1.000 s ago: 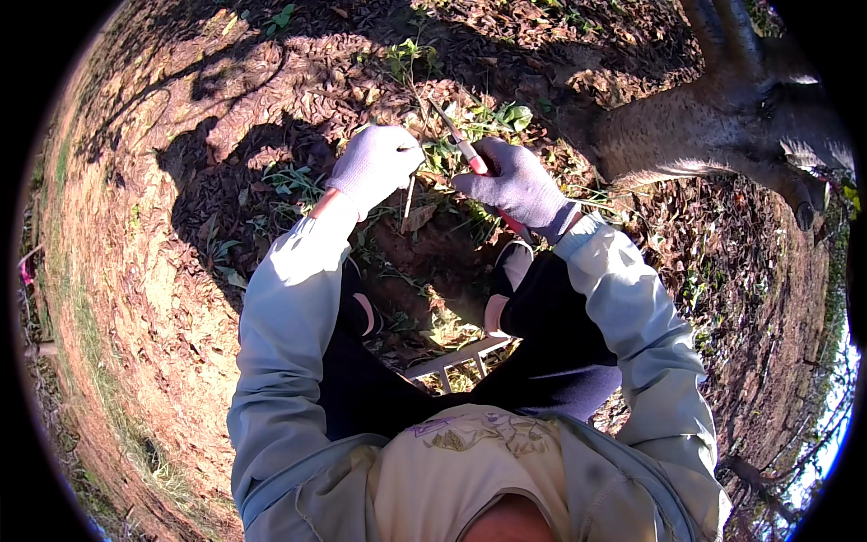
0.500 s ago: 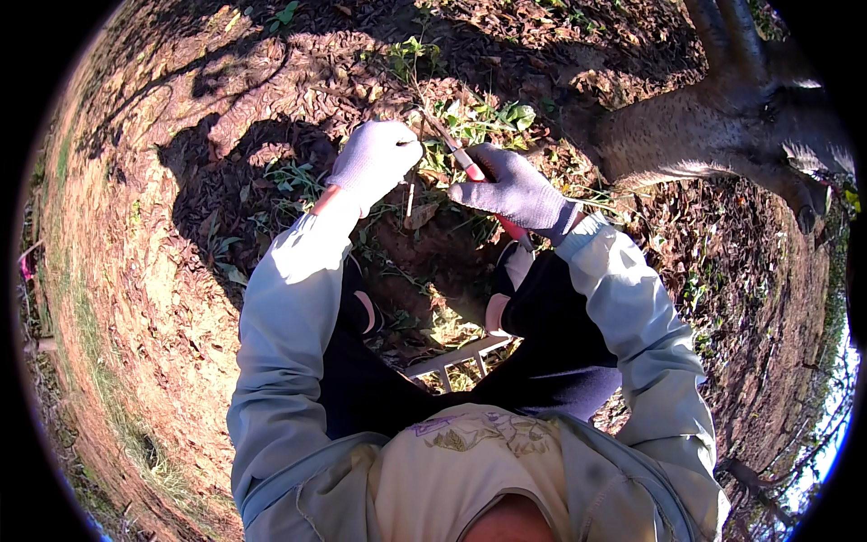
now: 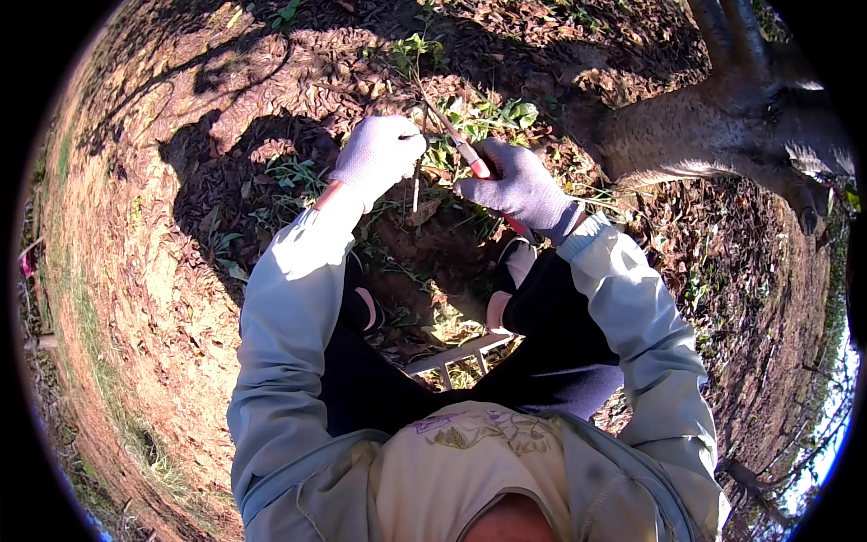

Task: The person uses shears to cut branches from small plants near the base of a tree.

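Observation:
My left hand (image 3: 384, 155), in a pale knitted glove, is closed around a thin plant stem (image 3: 416, 190). The stem shows below the fist and seems to run on above it to a leafy top. My right hand (image 3: 524, 187), gloved alike, grips a red-handled tool with a long narrow blade (image 3: 444, 120). The blade slants up and leftward, its tip close to the stem just beyond my left hand. Part of the red handle shows below my right palm; the rest is hidden. I cannot tell whether blade and stem touch.
A thick tree trunk (image 3: 668, 135) forks at the right. Green cut leaves (image 3: 519, 115) lie on the leaf litter beyond my hands. Between my shoes is dark bare soil (image 3: 424, 257), with a metal frame (image 3: 461, 354) below me.
Both hands have shifted slightly. My right hand and the tool have moved a little to the right, and the left fist has turned slightly, still holding the stem.

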{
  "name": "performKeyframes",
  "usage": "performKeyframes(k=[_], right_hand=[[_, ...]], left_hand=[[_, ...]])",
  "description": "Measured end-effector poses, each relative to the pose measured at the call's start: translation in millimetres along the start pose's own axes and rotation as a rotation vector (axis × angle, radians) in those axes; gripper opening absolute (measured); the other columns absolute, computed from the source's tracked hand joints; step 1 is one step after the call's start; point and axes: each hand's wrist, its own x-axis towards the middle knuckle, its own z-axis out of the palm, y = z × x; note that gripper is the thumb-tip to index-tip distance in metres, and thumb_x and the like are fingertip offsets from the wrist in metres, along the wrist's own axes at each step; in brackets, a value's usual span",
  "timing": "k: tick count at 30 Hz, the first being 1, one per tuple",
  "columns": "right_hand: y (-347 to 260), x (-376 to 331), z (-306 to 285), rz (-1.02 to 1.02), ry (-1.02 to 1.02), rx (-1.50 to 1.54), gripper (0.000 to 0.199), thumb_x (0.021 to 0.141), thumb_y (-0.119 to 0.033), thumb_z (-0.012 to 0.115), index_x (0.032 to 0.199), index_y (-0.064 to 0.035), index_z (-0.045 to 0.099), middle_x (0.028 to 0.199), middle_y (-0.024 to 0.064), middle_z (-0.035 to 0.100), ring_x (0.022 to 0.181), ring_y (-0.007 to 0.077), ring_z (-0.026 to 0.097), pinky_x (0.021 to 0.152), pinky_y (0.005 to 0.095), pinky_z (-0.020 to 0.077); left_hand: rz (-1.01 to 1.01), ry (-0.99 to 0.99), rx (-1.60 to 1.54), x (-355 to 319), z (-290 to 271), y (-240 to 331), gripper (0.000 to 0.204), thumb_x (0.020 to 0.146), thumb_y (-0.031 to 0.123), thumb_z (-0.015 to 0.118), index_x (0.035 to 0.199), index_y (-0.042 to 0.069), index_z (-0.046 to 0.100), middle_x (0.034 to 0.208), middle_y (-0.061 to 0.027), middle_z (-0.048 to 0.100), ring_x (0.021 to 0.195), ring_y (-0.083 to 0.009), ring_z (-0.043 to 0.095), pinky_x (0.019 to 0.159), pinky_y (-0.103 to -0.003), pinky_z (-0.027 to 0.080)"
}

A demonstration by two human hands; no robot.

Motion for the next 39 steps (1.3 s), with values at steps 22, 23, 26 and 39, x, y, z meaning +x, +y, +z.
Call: performKeyframes(k=[22,23,26,39], right_hand=[[3.8,-0.7,1.8,-0.104,0.007,-0.098,0.055,0.071,-0.050,0.078,0.091,-0.0019,0.060,0.075,0.0139,0.059,0.069,0.0277,0.060,0.067,0.0381,0.0483],[2.9,-1.2,2.4,-0.092,-0.001,-0.091,0.053,0.073,-0.046,0.078,0.092,-0.0012,0.059,0.074,0.0111,0.056,0.069,0.0233,0.056,0.066,0.0361,0.0464],[1.3,-2.3,4.8,-0.073,-0.012,-0.070,0.049,0.076,-0.039,0.079,0.095,-0.0001,0.056,0.073,0.0051,0.051,0.068,0.0142,0.047,0.064,0.0317,0.0426],[4.6,-3.4,-2.0,-0.056,-0.201,-0.348,0.057,0.073,-0.047,0.075,0.106,-0.0034,0.058,0.091,0.0184,0.065,0.089,0.0363,0.065,0.076,0.0416,0.0502]], left_hand=[[-0.089,0.036,-0.144,-1.3,-3.3,7.2,0.014,0.081,0.015,0.065,0.077,0.001,0.067,0.060,-0.0023,0.060,0.051,-0.0101,0.057,0.046,-0.025,0.044],[-0.084,0.040,-0.151,-1.5,-2.8,7.2,0.015,0.080,0.015,0.065,0.077,0.001,0.067,0.061,-0.0024,0.060,0.051,-0.0100,0.057,0.046,-0.025,0.044],[-0.074,0.053,-0.157,-2.1,-2.3,5.4,0.015,0.080,0.016,0.066,0.078,0.001,0.068,0.061,-0.0026,0.061,0.051,-0.0099,0.057,0.046,-0.025,0.044],[-0.017,0.297,-0.066,6.4,-16.6,-0.8,0.021,0.082,0.024,0.070,0.089,0.005,0.073,0.066,-0.0020,0.066,0.057,-0.0094,0.061,0.054,-0.026,0.047]])
